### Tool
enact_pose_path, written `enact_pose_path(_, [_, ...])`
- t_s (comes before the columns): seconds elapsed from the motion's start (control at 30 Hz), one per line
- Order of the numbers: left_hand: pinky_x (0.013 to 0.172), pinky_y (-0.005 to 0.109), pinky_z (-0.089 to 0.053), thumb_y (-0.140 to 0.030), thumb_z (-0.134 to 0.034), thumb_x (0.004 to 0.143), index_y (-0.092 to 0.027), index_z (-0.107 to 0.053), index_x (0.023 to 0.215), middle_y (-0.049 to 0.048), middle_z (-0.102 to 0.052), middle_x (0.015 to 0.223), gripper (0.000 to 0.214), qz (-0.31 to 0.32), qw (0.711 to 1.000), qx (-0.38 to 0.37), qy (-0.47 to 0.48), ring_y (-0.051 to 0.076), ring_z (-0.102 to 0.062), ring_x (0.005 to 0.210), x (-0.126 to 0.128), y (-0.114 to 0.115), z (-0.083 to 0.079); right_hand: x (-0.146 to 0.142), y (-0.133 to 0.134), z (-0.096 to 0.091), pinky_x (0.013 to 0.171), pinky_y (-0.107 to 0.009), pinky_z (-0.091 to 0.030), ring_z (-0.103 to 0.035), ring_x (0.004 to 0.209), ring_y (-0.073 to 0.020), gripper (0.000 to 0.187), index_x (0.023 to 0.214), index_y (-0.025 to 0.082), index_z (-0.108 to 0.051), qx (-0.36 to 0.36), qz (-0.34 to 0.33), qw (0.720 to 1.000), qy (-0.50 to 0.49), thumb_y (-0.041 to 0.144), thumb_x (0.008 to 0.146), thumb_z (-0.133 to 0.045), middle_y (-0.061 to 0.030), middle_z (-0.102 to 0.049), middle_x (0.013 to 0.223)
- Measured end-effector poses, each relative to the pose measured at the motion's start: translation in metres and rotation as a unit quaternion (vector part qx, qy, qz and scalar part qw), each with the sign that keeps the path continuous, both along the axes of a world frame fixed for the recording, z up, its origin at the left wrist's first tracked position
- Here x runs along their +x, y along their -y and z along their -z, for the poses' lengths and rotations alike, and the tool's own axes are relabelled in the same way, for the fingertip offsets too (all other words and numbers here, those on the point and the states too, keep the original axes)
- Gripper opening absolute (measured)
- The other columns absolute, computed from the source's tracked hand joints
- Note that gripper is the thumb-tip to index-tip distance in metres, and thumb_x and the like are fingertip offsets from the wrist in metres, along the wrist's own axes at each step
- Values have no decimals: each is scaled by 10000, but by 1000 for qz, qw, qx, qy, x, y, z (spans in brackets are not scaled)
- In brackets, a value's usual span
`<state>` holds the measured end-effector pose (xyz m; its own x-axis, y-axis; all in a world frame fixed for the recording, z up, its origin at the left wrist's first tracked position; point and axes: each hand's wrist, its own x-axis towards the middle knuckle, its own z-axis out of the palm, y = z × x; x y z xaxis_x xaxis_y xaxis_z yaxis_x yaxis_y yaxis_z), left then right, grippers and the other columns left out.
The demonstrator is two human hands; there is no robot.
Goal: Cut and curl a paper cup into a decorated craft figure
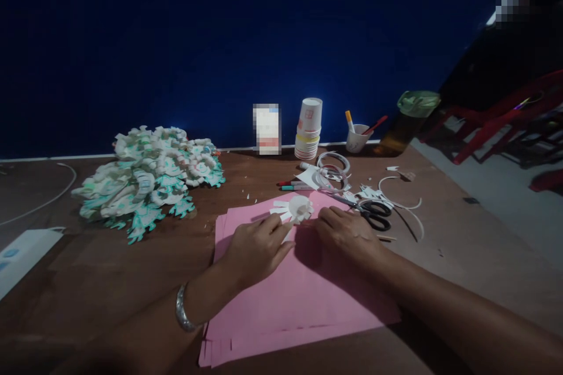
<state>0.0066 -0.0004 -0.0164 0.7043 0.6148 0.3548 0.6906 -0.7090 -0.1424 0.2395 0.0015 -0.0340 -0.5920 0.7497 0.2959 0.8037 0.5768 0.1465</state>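
Note:
A white paper cup cut into strips [300, 208], its strips fanned out round the cup bottom, is just above a stack of pink paper sheets [281, 304]. My left hand [259, 249], with a silver bracelet at the wrist, is closed on the near side of the cut cup. To the right of it, my right hand [352, 235] is curled shut close to the cup's edge; its fingertips are turned away, and what they hold, if anything, is hidden. Black-handled scissors [375, 212] lie just beyond my right hand.
A heap of white-and-green paper cutouts [149, 179] lies at the left. Behind the pink sheets are markers [297, 187], tape rolls [333, 173], paper scraps [373, 193] and stacked paper cups [308, 129]. A cup with pens [358, 139] and a bin [409, 120] stand farther right.

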Motion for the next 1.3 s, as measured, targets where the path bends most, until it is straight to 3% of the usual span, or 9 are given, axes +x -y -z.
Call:
enact_pose_path(0.17, [547, 310, -467, -327, -646, 889, -177, -586, 1086, 78, -662, 1038, 255, 28, 999, -14, 20, 226, -663, 807, -9, 0, -3, -1, 1, -7, 555, -322, -259, -582, 730, -216, 127, 827, 165, -664, -44, 51, 998, 3, 106, 904, -582, -80, -669, 847])
enact_pose_path(0.3, [545, 282, -425, -162, -550, 938, -185, -610, 998, 26, -678, 935, 88, 59, 997, 40, 30, 162, -640, 734, -16, -6, -3, 0, 1, -7, 556, -317, -253, -595, 727, -214, 118, 857, 171, -658, -51, 57, 997, -7, 119, 912, -567, -73, -668, 863])
enact_pose_path(0.43, [572, 284, -403, -84, -558, 926, -170, -630, 952, 7, -682, 856, 115, 95, 988, 110, 46, 143, -629, 735, -18, -10, -6, 1, 3, -7, 539, -314, -228, -582, 662, -187, 152, 822, 169, -642, -44, 50, 997, -26, 139, 935, -545, -58, -650, 814])
enact_pose_path(0.53, [577, 316, -388, -89, -584, 911, -161, -625, 855, 13, -647, 757, 100, 80, 983, 167, 22, 164, -601, 687, -16, -7, -8, 1, 6, -9, 527, -314, -217, -549, 597, -160, 186, 792, 168, -638, -18, 48, 998, -48, 131, 943, -535, -43, -635, 762])
enact_pose_path(0.63, [548, 331, -348, -91, -570, 912, -172, -574, 721, 6, -575, 652, 208, 54, 980, 192, -2, 162, -528, 587, -11, -1, -6, 0, 12, -11, 535, -299, -261, -565, 627, -150, 156, 934, 161, -662, 27, 21, 995, -89, 71, 913, -536, -40, -648, 800])
enact_pose_path(0.7, [537, 333, -330, -67, -537, 914, -180, -551, 694, 5, -554, 636, 248, 56, 982, 179, -9, 161, -502, 564, -7, 3, -4, -3, 16, -9, 561, -280, -317, -582, 676, -151, 211, 1045, 156, -648, 22, -36, 994, -104, 55, 884, -557, -47, -656, 863])
enact_pose_path(0.8, [536, 336, -323, -56, -505, 920, -192, -532, 680, 5, -549, 637, 277, 62, 988, 145, -8, 165, -494, 559, -1, 7, 0, -11, 21, -2, 594, -271, -365, -564, 701, -158, 159, 986, 165, -638, -39, -95, 990, -100, 78, 856, -607, -42, -637, 866])
enact_pose_path(1.03, [521, 323, -316, -161, -543, 946, -200, -562, 705, 6, -580, 680, 245, 40, 997, 61, -9, 165, -526, 585, 0, 5, 1, -17, 20, 0, 630, -298, -400, -561, 745, -183, 123, 976, 160, -661, -82, -100, 985, -112, 118, 862, -642, -45, -641, 847])
enact_pose_path(1.3, [558, 304, -361, -247, -551, 985, -206, -632, 849, -6, -657, 819, 163, 33, 997, -59, 22, 169, -615, 741, -4, 3, 5, -15, 14, 11, 702, -303, -448, -568, 822, -193, 151, 1015, 156, -679, -73, -104, 988, -91, 85, 907, -601, -63, -654, 908])
